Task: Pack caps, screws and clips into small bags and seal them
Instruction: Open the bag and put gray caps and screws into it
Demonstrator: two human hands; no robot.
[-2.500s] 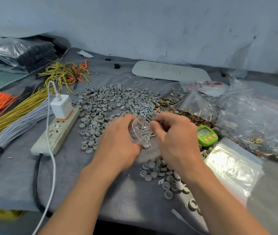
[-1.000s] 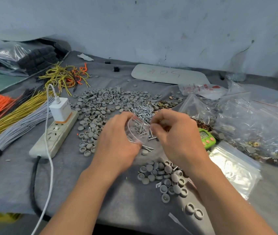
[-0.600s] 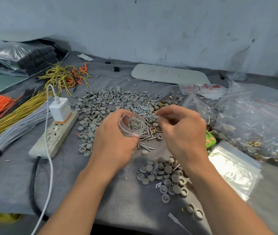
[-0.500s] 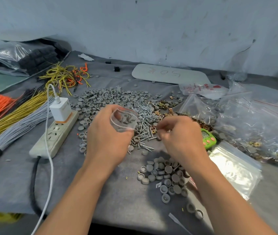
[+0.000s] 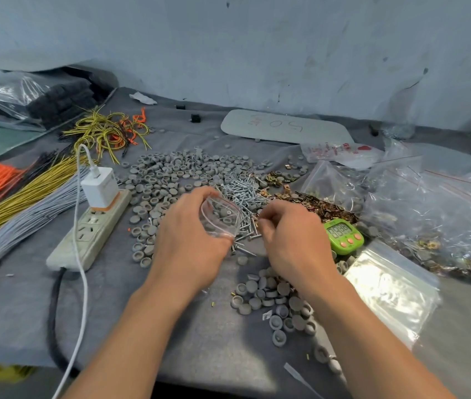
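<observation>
Closest to us, on our side of the right hand's fingers, we see a small heap of caps (image 5: 271,300) on the grey cloth (image 5: 171,341). Out to the right of those fingers lies a flat stack of empty zip bags (image 5: 386,286), and just beside the knuckles sits a green timer (image 5: 343,233).

Now the hands. The left hand (image 5: 191,249) has its fingers and thumb curled round a small bag (image 5: 219,217), holding the mouth wide open. Grey caps show through the clear plastic. The right hand (image 5: 294,243) is palm down, fingers (image 5: 263,223) curled and bunched together just right of the bag. We cannot tell whether they pinch anything.

Right at those fingertips, and running away from them, is the pile of screws (image 5: 242,194). The brass clips (image 5: 314,205) spread out to the right of it. Beyond the left fingers is the big scatter of caps (image 5: 176,174).

Well left of the left fingers we see a power strip (image 5: 90,231) with a white charger (image 5: 100,187) plugged in, then bundles of wires (image 5: 21,203). Far right of the right fingers large clear bags (image 5: 429,211) are piled. Farthest off, a white board (image 5: 286,126) lies by the wall (image 5: 257,53).
</observation>
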